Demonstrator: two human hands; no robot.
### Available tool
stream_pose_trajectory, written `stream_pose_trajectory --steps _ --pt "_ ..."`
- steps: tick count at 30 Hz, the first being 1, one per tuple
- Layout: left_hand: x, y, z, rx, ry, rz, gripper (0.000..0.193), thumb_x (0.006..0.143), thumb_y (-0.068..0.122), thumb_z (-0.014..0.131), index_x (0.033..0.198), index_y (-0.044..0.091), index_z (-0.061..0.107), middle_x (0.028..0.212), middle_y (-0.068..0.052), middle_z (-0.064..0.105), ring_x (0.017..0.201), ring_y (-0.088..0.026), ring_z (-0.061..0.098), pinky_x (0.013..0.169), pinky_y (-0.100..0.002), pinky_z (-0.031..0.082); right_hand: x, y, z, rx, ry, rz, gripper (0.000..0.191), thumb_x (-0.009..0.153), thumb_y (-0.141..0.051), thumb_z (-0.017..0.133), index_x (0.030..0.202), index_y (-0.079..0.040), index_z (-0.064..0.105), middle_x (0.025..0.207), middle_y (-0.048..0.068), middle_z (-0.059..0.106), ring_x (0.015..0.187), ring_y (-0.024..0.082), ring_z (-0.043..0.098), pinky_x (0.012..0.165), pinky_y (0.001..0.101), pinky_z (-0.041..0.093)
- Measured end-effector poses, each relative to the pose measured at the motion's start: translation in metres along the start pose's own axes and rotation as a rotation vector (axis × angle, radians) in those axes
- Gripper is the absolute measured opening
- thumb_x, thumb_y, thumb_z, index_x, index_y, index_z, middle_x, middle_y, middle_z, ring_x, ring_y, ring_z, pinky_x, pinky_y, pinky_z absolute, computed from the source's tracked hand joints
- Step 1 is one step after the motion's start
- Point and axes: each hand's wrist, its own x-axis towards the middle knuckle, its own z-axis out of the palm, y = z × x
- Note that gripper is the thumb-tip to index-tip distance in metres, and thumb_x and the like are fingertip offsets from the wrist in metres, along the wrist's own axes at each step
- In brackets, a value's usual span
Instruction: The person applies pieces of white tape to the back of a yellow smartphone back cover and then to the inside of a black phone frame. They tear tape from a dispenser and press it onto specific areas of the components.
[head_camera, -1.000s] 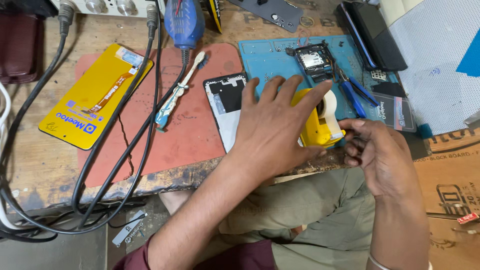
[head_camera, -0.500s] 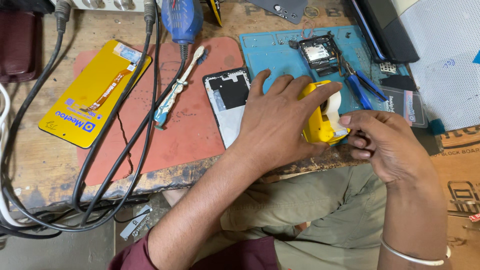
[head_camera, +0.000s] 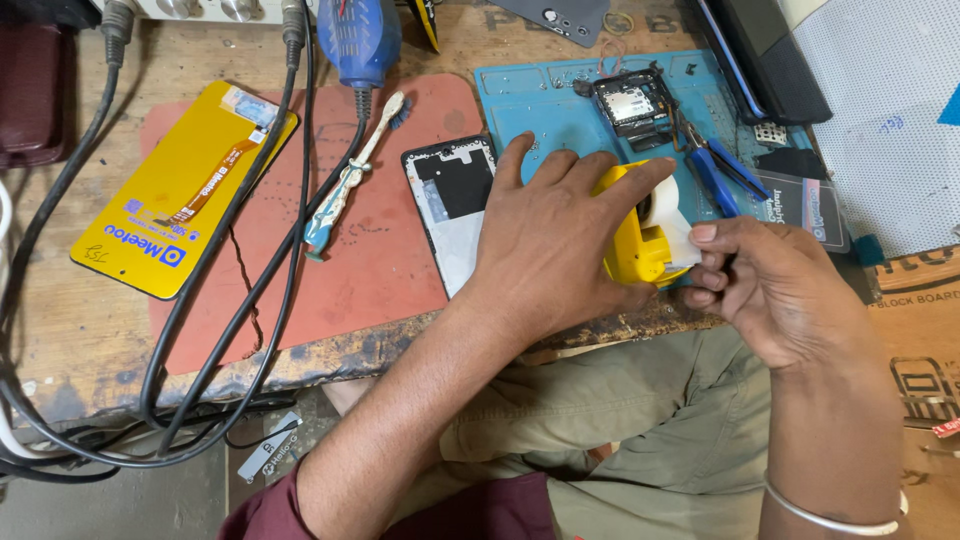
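Observation:
My left hand (head_camera: 556, 238) presses down on a yellow tape dispenser (head_camera: 632, 245) at the bench's front edge, fingers spread over its top. A white tape roll (head_camera: 662, 205) sits in it. My right hand (head_camera: 770, 285) pinches the white tape end (head_camera: 690, 250) at the dispenser's right side. Just left of my left hand lies an opened phone frame (head_camera: 452, 205), black and white inside, partly under my palm.
A red mat (head_camera: 330, 260) holds a worn toothbrush (head_camera: 350, 175). A yellow display panel (head_camera: 180, 190) lies at left under black cables (head_camera: 230, 270). The blue mat (head_camera: 545, 115) carries a small phone board (head_camera: 632, 103) and blue-handled pliers (head_camera: 715, 165). A cardboard box (head_camera: 915, 340) stands at right.
My right hand has moved up to the dispenser's right side and closed its fingers on the tape end. My left hand stays on the dispenser.

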Motion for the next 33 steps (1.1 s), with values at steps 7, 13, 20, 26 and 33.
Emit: stream_pose_trajectory --steps 7,13,20,26,33 --pt "0.001 0.0 -0.001 0.001 -0.012 -0.009 0.1 0.052 0.055 0.09 0.141 0.029 0.054 0.117 -0.006 0.067 0.115 -0.029 0.061 0.116 -0.064 0.025 -0.022 0.005 -0.014 -0.006 0.044 -0.027 0.012 0.089 -0.012 0.07 0.087 0.001 0.068 0.077 0.005 0.056 0.07 0.014 0.05 0.066 0.0376 0.05" --pt "0.001 0.0 -0.002 0.005 -0.007 0.001 0.097 0.052 0.054 0.089 0.139 0.028 0.056 0.116 -0.006 0.068 0.114 -0.029 0.062 0.115 -0.064 0.025 -0.034 0.032 -0.016 0.018 0.093 -0.079 0.011 0.089 -0.008 0.071 0.089 0.003 0.069 0.076 0.006 0.057 0.07 0.015 0.052 0.062 0.0365 0.047" --pt "0.002 -0.001 -0.002 0.016 -0.011 0.007 0.092 0.057 0.056 0.088 0.139 0.028 0.057 0.117 -0.006 0.068 0.116 -0.029 0.062 0.117 -0.064 0.025 -0.033 0.042 -0.002 -0.178 0.181 -0.137 0.012 0.09 -0.009 0.073 0.089 0.003 0.071 0.072 0.005 0.061 0.062 0.012 0.052 0.055 0.0291 0.042" --pt "0.003 -0.001 -0.004 0.012 -0.005 0.013 0.097 0.056 0.059 0.088 0.14 0.024 0.056 0.116 -0.006 0.068 0.115 -0.029 0.062 0.116 -0.065 0.025 -0.036 0.059 0.018 -0.596 0.252 -0.292 0.016 0.086 -0.004 0.073 0.098 0.007 0.077 0.076 0.012 0.066 0.06 0.012 0.053 0.054 0.0266 0.04" --pt "-0.008 -0.006 -0.017 -0.087 0.088 0.087 0.096 0.066 0.053 0.087 0.147 0.013 0.052 0.122 -0.009 0.068 0.118 -0.035 0.06 0.112 -0.064 0.027 -0.049 0.061 -0.001 -0.213 0.064 -0.321 0.014 0.088 0.001 0.073 0.1 0.009 0.073 0.09 0.012 0.071 0.074 0.014 0.061 0.068 0.0258 0.05"
